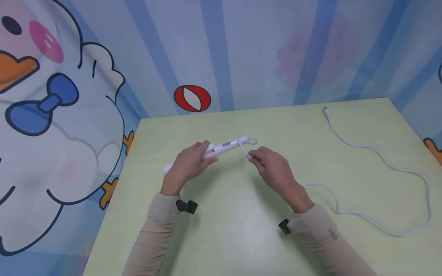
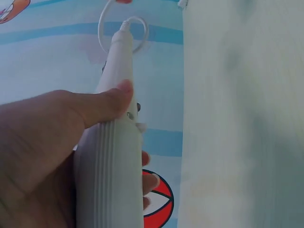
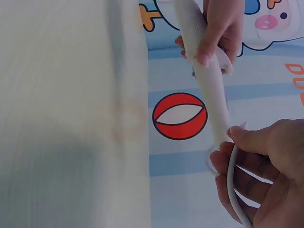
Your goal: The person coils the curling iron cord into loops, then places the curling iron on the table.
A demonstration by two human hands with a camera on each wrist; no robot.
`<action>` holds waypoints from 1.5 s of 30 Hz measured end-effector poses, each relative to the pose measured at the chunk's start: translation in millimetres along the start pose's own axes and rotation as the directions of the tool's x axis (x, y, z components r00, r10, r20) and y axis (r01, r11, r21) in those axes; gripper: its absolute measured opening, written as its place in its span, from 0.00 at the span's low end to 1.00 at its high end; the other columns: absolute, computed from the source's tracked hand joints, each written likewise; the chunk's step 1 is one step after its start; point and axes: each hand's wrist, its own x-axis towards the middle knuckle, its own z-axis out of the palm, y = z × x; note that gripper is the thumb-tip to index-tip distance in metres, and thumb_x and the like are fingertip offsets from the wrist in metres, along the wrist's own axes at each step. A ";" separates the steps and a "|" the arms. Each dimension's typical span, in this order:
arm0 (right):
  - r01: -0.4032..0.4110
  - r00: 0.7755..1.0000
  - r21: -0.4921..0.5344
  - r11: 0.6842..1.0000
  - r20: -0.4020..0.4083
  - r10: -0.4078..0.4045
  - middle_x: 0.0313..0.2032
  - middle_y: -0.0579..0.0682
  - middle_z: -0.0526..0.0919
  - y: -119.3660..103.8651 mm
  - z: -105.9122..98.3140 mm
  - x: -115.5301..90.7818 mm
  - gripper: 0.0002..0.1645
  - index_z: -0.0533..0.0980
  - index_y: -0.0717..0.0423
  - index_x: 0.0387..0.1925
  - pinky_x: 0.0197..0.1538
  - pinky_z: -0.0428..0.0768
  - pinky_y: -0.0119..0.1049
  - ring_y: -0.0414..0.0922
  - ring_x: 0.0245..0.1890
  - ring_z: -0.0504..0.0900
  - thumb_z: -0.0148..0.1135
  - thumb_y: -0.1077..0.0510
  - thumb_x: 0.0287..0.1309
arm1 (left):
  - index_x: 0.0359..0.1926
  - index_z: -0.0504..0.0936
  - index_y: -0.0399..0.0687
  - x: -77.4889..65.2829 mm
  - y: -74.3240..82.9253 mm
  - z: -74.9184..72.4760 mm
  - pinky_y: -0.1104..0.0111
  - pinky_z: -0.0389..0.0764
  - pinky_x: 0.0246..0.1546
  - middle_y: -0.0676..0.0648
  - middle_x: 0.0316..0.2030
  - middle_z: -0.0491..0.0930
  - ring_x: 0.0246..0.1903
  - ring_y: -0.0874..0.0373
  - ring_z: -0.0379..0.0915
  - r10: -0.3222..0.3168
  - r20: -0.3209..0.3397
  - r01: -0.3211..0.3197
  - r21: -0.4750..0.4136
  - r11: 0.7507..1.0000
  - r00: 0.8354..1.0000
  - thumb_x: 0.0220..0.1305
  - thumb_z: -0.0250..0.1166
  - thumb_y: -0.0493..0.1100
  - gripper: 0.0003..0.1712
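Observation:
A white corded hair styling iron (image 1: pixel 224 146), with a ribbed body (image 2: pixel 109 175) and a tapered handle end, is held above the table. My left hand (image 1: pixel 188 163) grips it round the middle, the thumb lying along its side in the left wrist view. Between thumb and fingers, my right hand (image 1: pixel 274 168) pinches the white cord (image 3: pixel 231 178) close to the handle end. There the cord makes a small loop (image 1: pixel 253 141) and passes across the handle. In the head view, the left hand hides part of the body.
The rest of the cord (image 1: pixel 429 199) trails in wide curves over the right side of the pale green table (image 1: pixel 224 230). Its plug (image 1: pixel 325 112) lies near the back edge. Cartoon-printed walls (image 1: pixel 255 50) stand behind and beside the table.

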 end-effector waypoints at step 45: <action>-0.076 0.944 -0.024 0.997 0.321 0.079 0.24 0.46 0.82 0.8 -58.8 29.5 0.08 0.81 0.53 0.32 0.24 0.72 0.34 0.38 0.19 0.77 0.60 0.54 0.58 | 0.52 0.73 0.59 -13.3 33.1 -7.3 0.68 0.70 0.32 0.57 0.36 0.73 0.32 0.62 0.68 0.129 0.156 -0.130 -0.009 0.992 0.979 0.56 0.63 0.58 0.23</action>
